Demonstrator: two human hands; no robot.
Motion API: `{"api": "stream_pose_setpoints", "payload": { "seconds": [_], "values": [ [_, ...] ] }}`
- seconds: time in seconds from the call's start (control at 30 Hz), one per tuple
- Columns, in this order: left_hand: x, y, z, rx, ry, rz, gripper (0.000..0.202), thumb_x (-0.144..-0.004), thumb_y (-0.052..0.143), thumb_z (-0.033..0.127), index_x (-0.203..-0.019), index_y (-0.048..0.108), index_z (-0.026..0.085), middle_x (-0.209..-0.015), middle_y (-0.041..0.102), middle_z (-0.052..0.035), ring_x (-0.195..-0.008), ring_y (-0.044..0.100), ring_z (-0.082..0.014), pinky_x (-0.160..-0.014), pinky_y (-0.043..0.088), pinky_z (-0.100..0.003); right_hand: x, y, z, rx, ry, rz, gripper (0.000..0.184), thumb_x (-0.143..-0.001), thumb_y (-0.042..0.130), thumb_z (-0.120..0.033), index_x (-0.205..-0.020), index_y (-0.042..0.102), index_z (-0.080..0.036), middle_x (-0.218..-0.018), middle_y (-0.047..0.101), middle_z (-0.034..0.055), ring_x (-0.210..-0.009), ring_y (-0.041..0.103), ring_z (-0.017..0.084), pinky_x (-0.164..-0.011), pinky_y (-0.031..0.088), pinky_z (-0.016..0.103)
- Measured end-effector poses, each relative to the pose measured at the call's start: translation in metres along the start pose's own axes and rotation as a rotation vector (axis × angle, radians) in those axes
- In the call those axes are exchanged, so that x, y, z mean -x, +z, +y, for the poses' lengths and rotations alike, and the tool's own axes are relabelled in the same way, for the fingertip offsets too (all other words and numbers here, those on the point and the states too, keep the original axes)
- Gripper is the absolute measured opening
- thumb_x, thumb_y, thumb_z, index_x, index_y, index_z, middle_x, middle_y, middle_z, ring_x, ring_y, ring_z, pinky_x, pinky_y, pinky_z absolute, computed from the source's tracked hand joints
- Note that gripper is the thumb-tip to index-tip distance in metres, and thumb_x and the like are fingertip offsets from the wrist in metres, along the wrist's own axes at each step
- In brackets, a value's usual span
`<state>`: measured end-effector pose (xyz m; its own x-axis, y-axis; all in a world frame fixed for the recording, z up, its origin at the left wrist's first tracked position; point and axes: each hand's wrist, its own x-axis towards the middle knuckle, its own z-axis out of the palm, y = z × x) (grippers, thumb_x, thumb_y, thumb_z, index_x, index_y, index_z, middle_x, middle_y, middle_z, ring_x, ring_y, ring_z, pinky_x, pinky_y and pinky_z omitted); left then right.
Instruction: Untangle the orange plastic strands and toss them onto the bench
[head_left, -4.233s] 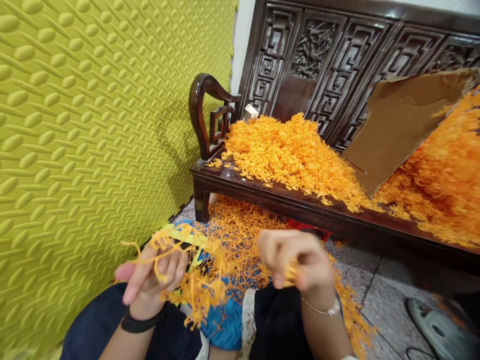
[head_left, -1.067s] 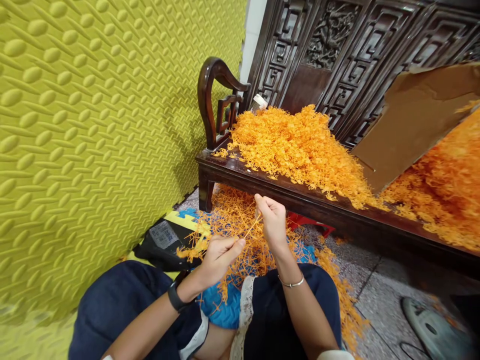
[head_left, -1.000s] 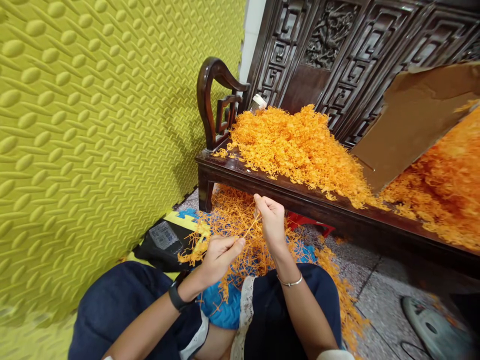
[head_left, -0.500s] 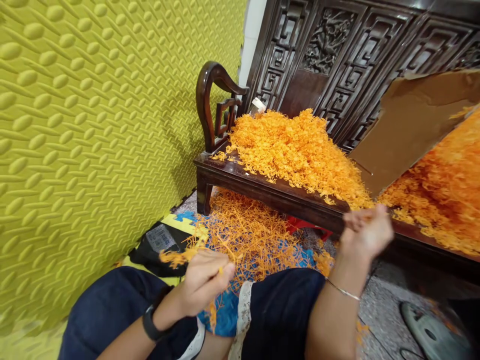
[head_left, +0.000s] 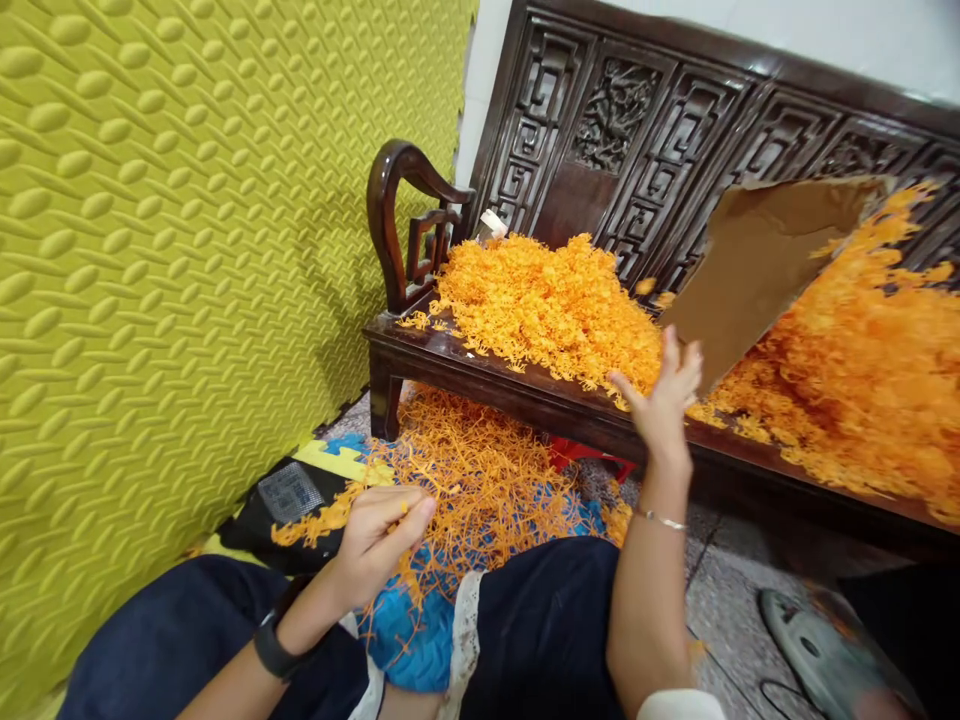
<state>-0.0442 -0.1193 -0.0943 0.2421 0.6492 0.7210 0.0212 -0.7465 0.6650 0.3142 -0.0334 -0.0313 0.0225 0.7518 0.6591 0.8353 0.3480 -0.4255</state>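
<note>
My left hand (head_left: 386, 540) is closed above my lap. A strand of small orange plastic pieces (head_left: 311, 528) sticks out from its left side, and an orange bit shows at the thumb. My right hand (head_left: 664, 400) is open with fingers spread, in front of the bench seat's edge. Behind it lies a heap of frilly orange pieces (head_left: 540, 310) on the dark wooden bench (head_left: 442, 350). A few loose orange pieces (head_left: 651, 288) appear in the air just beyond my right fingertips. Below, thin orange stems (head_left: 480, 470) are piled on the floor.
A brown cardboard sheet (head_left: 757, 260) stands on the bench, with a larger orange heap (head_left: 870, 390) to its right. A yellow textured mat wall (head_left: 187, 250) rises at left. A black bag (head_left: 281, 510) lies on the floor; a foot in a grey-green clog (head_left: 802, 640) is at lower right.
My right hand has gone from closed to open and moved up and left. Loose orange pieces now show beyond it. My left hand stays closed on its strand. The view has shifted slightly.
</note>
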Motion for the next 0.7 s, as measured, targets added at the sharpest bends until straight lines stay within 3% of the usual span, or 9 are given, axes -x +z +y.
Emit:
{"api": "stream_pose_setpoints", "payload": {
  "seconds": [0.07,0.1,0.23,0.33,0.4,0.47,0.57,0.7],
  "values": [
    [-0.001,0.0,-0.003,-0.027,-0.034,-0.011,0.043,-0.094,0.039,0.019,-0.051,0.037,0.017,-0.045,0.039,0.0044,-0.042,0.039,-0.007,-0.046,0.03,-0.022,0.018,0.02,0.002,0.181,0.134,0.298,0.077,-0.079,0.049,-0.063,-0.132,0.045,-0.007,-0.134,0.041,0.0262,-0.13,0.033,0.032,-0.097,0.032,0.053],
    [-0.002,0.0,-0.005,-0.039,-0.051,-0.012,0.043,-0.094,0.039,0.02,-0.051,0.038,0.017,-0.045,0.039,0.0044,-0.041,0.039,-0.0069,-0.045,0.03,-0.022,0.025,0.028,0.003,0.196,0.159,0.356,0.077,-0.077,0.053,-0.063,-0.133,0.045,-0.01,-0.136,0.039,0.0255,-0.131,0.032,0.034,-0.098,0.03,0.056],
    [-0.006,0.003,-0.013,-0.097,-0.11,-0.023,0.043,-0.093,0.04,0.022,-0.051,0.039,0.018,-0.045,0.039,0.005,-0.04,0.038,-0.0065,-0.044,0.029,-0.022,0.034,0.031,-0.004,0.146,0.099,0.446,0.048,-0.08,0.056,-0.053,-0.11,0.062,-0.016,-0.128,0.05,0.0181,-0.123,0.044,0.029,-0.1,0.034,0.05],
    [-0.007,0.006,-0.019,-0.182,-0.078,-0.05,0.039,-0.091,0.041,0.018,-0.053,0.036,0.018,-0.048,0.037,0.0052,-0.043,0.038,-0.0074,-0.046,0.029,-0.022,0.031,0.023,-0.023,-0.2,0.171,0.485,0.031,-0.079,0.061,-0.043,-0.092,0.066,-0.015,-0.105,0.063,0.0129,-0.103,0.059,0.024,-0.09,0.045,0.042],
    [-0.007,0.007,-0.022,-0.26,0.05,-0.048,0.037,-0.089,0.042,0.014,-0.054,0.035,0.019,-0.048,0.034,0.0054,-0.045,0.035,-0.0083,-0.047,0.027,-0.024,0.029,0.023,-0.042,-0.506,0.264,0.359,0.025,-0.078,0.064,-0.039,-0.084,0.066,-0.015,-0.088,0.067,0.0093,-0.086,0.065,0.021,-0.083,0.049,0.039],
    [-0.006,0.006,-0.023,-0.394,0.259,-0.061,0.035,-0.085,0.045,0.009,-0.053,0.036,0.02,-0.047,0.034,0.0054,-0.045,0.031,-0.0096,-0.047,0.026,-0.026,0.03,0.028,-0.064,-0.718,0.317,0.109,0.022,-0.078,0.065,-0.036,-0.081,0.066,-0.015,-0.083,0.069,0.0079,-0.078,0.066,0.019,-0.08,0.051,0.037],
    [-0.003,0.006,-0.021,-0.613,0.56,-0.105,0.031,-0.078,0.049,0.008,-0.051,0.04,0.02,-0.045,0.038,0.0046,-0.045,0.031,-0.0111,-0.047,0.025,-0.028,0.036,0.048,-0.098,-0.841,0.305,-0.347,0.025,-0.082,0.062,-0.04,-0.083,0.067,-0.015,-0.085,0.069,0.0083,-0.078,0.067,0.018,-0.076,0.051,0.032],
    [0.005,0.018,-0.016,-0.655,0.692,-0.158,0.03,-0.077,0.046,0.013,-0.048,0.043,0.02,-0.044,0.041,0.0031,-0.043,0.034,-0.012,-0.046,0.028,-0.028,0.057,0.092,-0.135,-0.9,0.374,-0.894,0.049,-0.082,0.056,-0.056,-0.112,0.058,-0.017,-0.087,0.069,0.0073,-0.07,0.066,0.016,-0.065,0.05,0.029]
  ]
}}
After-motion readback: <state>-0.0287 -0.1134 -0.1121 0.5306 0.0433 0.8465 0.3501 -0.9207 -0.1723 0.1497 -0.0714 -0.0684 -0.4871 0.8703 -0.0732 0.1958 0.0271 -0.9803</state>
